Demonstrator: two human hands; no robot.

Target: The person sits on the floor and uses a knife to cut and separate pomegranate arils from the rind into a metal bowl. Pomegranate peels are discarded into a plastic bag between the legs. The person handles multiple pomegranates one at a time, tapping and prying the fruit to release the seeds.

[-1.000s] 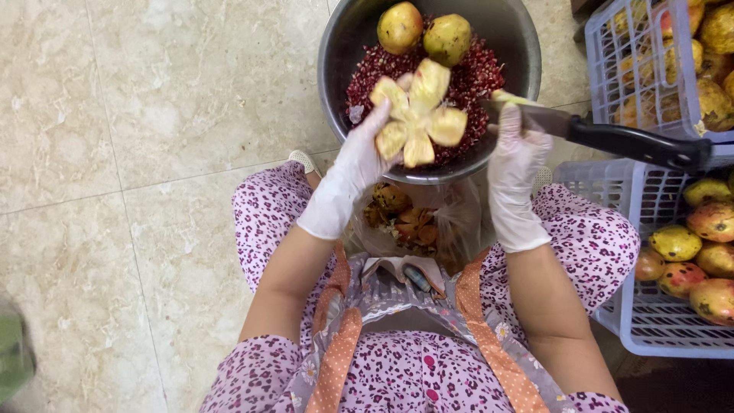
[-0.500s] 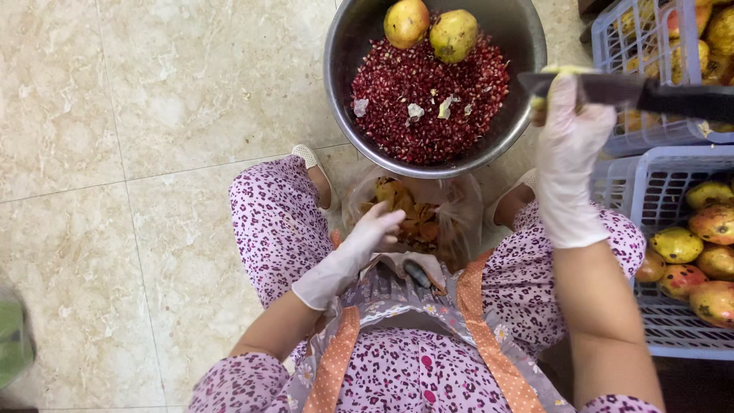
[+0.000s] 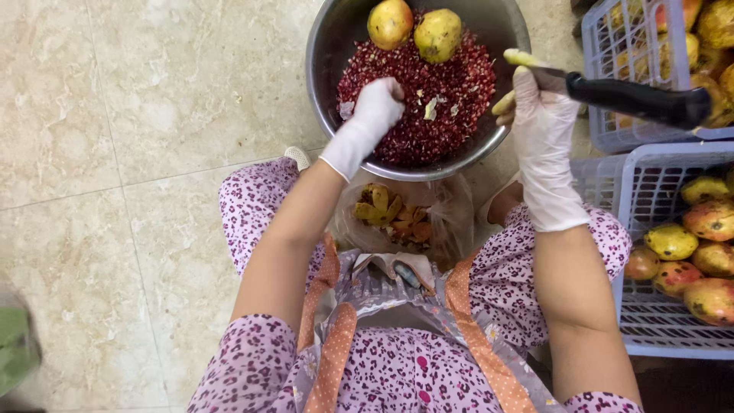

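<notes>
Head view, read from left to right. The beige marble-tiled floor (image 3: 138, 153) lies bare across the left half of the frame; a blurred green object (image 3: 11, 348) shows at the lower left edge, too indistinct to identify.

The left hand (image 3: 376, 107), in a white glove, is curled into a loose fist and pressed into the heap of dark red pomegranate seeds (image 3: 451, 99) inside the round stainless steel bowl (image 3: 325, 46). Whether it encloses any seeds cannot be told. Two whole yellow-red pomegranates (image 3: 413, 29) rest on the seeds at the far side of the bowl, and scraps of pale pith lie among the seeds.

Below the bowl, between the knees, a clear plastic bag (image 3: 451, 218) holds discarded yellow rind pieces (image 3: 390, 210).

The right hand (image 3: 544, 126), also gloved, grips a black-handled knife (image 3: 634, 98) at the bowl's right rim, with a bit of yellow rind against the fingers.

At right, two pale blue plastic crates (image 3: 650, 336) hold many whole fruits.

Judgement: the bowl is well filled, yet much fruit remains uncut, so the work appears part done.

Clearance: open floor to the left; to the right the knife overhangs the upper crate's edge, leaving little room.
</notes>
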